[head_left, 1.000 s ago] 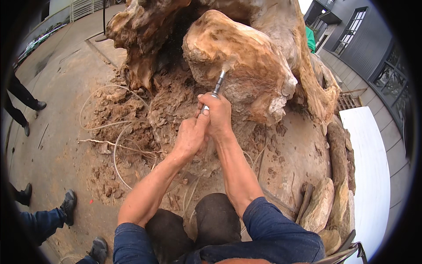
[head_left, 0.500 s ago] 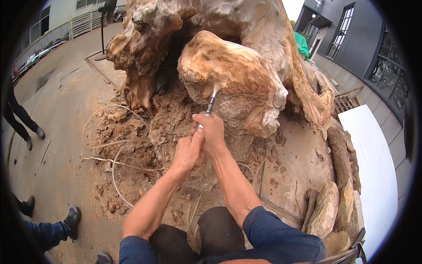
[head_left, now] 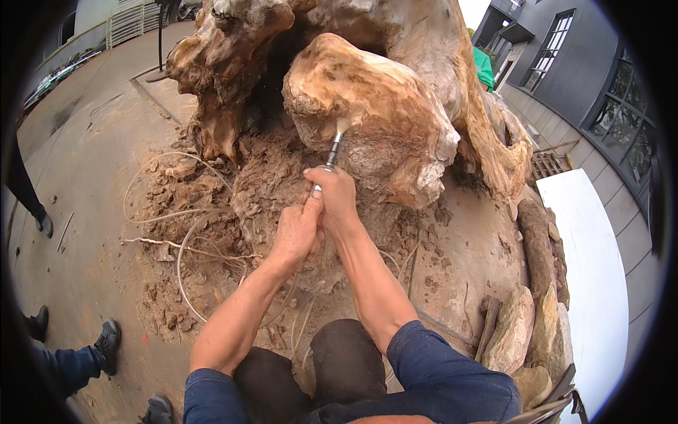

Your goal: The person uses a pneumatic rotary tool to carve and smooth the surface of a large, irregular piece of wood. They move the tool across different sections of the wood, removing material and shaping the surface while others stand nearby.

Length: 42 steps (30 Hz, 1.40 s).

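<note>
Head view: both hands are clamped together around a slim metal tool (head_left: 334, 151), the right hand (head_left: 335, 194) ahead on its body and the left hand (head_left: 296, 230) wrapped just behind, the fingers overlapping so that part of the handle is hidden. The tool's long axis runs away from the person, tilted slightly to the right, straight out from the grip, so the right hand is the nearer one to the tip. That tip meets a light patch low on the front of a big rounded wood lump (head_left: 381, 88), which lies directly ahead of the hands; how hard it presses I cannot tell. Below and to the left, crumbled brown debris (head_left: 166, 311) and a pale looped hose (head_left: 180, 275) lie on the concrete ground (head_left: 459, 283). Toward the ground's right edge sit rough chunks (head_left: 510, 328), with a white board (head_left: 590, 261) beyond; a bystander's shoe (head_left: 108, 346) stands near its left edge.
</note>
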Motion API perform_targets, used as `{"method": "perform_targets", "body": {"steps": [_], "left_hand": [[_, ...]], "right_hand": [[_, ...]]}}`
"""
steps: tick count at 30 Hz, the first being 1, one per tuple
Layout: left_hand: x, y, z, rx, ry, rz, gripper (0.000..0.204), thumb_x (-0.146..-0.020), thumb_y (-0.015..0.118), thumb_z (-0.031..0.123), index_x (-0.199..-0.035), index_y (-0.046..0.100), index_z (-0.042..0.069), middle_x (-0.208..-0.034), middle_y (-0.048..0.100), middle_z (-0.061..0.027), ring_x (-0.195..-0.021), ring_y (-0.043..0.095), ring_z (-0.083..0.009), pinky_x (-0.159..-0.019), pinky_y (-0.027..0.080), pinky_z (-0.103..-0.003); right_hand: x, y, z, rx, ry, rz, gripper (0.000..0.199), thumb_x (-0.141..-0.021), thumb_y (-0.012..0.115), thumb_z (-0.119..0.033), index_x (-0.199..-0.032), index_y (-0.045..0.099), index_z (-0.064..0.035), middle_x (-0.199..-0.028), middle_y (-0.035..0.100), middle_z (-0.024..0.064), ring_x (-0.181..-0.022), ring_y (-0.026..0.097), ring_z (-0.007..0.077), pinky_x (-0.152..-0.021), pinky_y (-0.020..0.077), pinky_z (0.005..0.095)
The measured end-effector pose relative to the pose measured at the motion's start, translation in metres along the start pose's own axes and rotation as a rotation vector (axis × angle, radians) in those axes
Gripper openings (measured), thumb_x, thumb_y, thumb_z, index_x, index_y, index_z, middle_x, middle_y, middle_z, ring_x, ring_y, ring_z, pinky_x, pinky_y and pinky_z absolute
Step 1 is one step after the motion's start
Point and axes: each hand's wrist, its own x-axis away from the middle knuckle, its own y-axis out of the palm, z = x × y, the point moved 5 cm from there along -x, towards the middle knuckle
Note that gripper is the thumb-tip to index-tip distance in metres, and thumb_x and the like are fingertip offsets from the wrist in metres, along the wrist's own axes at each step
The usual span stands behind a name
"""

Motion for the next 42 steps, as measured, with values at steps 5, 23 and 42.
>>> {"method": "perform_targets", "body": {"steps": [5, 23, 42], "left_hand": [[0.001, -0.004, 0.005, -0.031, -0.003, -0.001, 0.065, -0.108, 0.05, 0.059, -0.086, 0.059, -0.002, -0.061, 0.055, -0.0065, -0.041, 0.047, -0.0124, -0.037, 0.036, -0.031], [-0.009, -0.012, 0.011, -0.133, 0.08, -0.055, 0.065, -0.108, 0.051, 0.06, -0.088, 0.061, -0.002, -0.065, 0.055, -0.0048, -0.04, 0.044, -0.0108, -0.037, 0.034, -0.029], [-0.018, -0.071, 0.088, -0.7, 0.258, 0.018, 0.062, -0.104, 0.059, 0.055, -0.101, 0.072, -0.006, -0.064, 0.054, -0.0029, -0.06, 0.05, -0.0123, -0.056, 0.041, -0.035]], "right_hand": [[-0.002, 0.003, 0.002, -0.031, 0.007, -0.01, 0.012, -0.087, 0.07, -0.009, -0.084, 0.061, -0.0023, -0.073, 0.059, 0.007, -0.057, 0.059, 0.0172, -0.053, 0.0497, 0.0334], [-0.003, 0.007, -0.005, -0.085, -0.068, 0.03, 0.013, -0.085, 0.069, -0.009, -0.082, 0.057, -0.0043, -0.071, 0.059, 0.0073, -0.057, 0.06, 0.0183, -0.053, 0.0499, 0.0338], [-0.028, 0.052, 0.013, -0.429, -0.111, -0.084, 0.013, -0.092, 0.073, -0.009, -0.088, 0.063, -0.0016, -0.08, 0.063, 0.0097, -0.071, 0.066, 0.0224, -0.067, 0.0555, 0.0356]]}}
